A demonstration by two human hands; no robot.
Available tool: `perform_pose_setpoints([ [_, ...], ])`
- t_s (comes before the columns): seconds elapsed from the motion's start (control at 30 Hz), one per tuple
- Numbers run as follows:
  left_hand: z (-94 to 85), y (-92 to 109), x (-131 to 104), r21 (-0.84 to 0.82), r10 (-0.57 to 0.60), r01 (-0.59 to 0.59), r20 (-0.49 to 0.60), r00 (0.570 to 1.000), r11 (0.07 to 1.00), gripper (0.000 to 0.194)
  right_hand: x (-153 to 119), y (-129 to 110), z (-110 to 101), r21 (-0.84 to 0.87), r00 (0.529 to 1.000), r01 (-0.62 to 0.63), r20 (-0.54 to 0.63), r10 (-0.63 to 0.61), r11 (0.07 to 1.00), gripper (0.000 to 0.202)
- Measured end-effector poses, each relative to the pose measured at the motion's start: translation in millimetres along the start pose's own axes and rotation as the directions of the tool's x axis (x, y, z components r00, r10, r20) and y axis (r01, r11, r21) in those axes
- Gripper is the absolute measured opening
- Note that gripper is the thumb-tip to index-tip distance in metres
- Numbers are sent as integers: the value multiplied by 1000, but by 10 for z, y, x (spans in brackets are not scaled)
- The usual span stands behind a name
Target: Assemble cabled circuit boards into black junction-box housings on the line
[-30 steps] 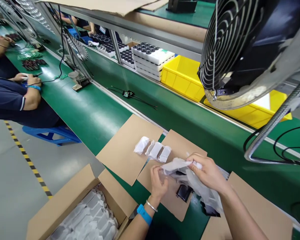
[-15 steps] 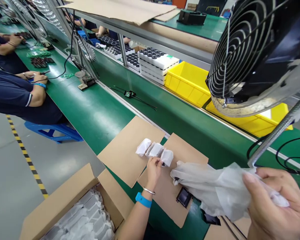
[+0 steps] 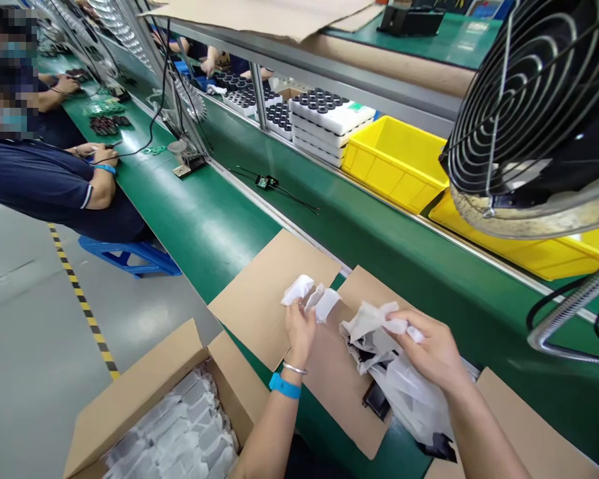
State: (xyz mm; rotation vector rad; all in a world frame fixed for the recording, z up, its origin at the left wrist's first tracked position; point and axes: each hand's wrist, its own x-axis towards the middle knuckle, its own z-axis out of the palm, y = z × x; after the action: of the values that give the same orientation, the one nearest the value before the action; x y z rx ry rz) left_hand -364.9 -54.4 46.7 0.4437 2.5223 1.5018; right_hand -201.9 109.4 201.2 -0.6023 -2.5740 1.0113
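Observation:
White-wrapped pieces (image 3: pixel 326 305) lie in a short row on a cardboard sheet (image 3: pixel 252 293). My left hand (image 3: pixel 301 327), with a bracelet and a blue wristband, has its fingertips around the leftmost wrapped piece (image 3: pixel 298 290). My right hand (image 3: pixel 424 342) pinches crumpled white wrapping (image 3: pixel 379 332), which hangs over the cardboard and bench. Dark parts show partly beneath that wrapping. A black part (image 3: pixel 377 400) lies on the cardboard beside it.
An open carton (image 3: pixel 134 392) of white-wrapped pieces stands at lower left. A large fan (image 3: pixel 524 113) is at upper right, near yellow bins (image 3: pixel 397 159). A seated co-worker (image 3: pixel 34 179) is on the left. A small circuit board (image 3: pixel 267 181) with wires lies beyond the cardboard.
My right hand has moved left and away from the camera with the wrapping, which is now bunched. My left hand has shifted from the rightmost wrapped piece to the leftmost one. The view has shifted slightly.

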Motion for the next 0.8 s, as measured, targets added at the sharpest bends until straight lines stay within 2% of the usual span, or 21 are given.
perform_pose_setpoints([
  [0.1, 35, -122, 194, 102, -53, 50, 23, 998, 993, 28, -127, -73, -191, 54, 972, -47, -228, 59, 997, 8],
  [0.17, 50, -122, 246, 148, -62, 54, 49, 997, 988, 28, -135, -102, -224, 21, 943, -112, -312, 113, 993, 14],
  [0.23, 45, -106, 261, 179, -60, 46, 78, 995, 983, 29, -127, -126, -208, -50, 954, -138, -274, 119, 989, 25],
  [0.33, 6, -90, 281, 198, -51, 28, 115, 992, 980, 28, -169, -171, -161, -32, 979, -45, -199, 38, 998, 34],
  [0.4, -16, -44, 290, 189, -39, 15, 127, 991, 982, 27, -199, -194, -116, 18, 960, -4, -281, 9, 1000, 30],
  [0.47, -22, 70, 254, 155, -10, -11, 134, 991, 988, 26, -147, -190, -21, -27, 938, -42, -346, 30, 999, 19],
  [0.5, -18, 152, 211, 129, 12, -31, 141, 990, 991, 26, -76, -176, 56, -75, 948, -65, -316, 38, 995, 14],
  [0.57, -16, 331, 92, 61, 67, -79, 170, 983, 995, 22, 134, -132, 263, -162, 993, -52, -112, 34, 985, 26],
  [0.6, -25, 407, 35, 24, 93, -99, 187, 978, 995, 21, 250, -108, 376, -162, 1000, -9, 14, 12, 987, 29],
  [0.67, -83, 477, -16, -36, 107, -102, 202, 974, 994, 20, 432, -80, 555, -127, 990, 56, 134, -39, 990, 20],
  [0.73, -194, 406, 71, -58, 41, -33, 152, 988, 998, 22, 486, -99, 602, -107, 990, 73, 129, -59, 992, 15],
  [0.8, -316, 220, 283, -61, -98, 101, 63, 993, 993, 27, 401, -172, 504, -102, 995, 65, 80, -57, 993, 17],
])
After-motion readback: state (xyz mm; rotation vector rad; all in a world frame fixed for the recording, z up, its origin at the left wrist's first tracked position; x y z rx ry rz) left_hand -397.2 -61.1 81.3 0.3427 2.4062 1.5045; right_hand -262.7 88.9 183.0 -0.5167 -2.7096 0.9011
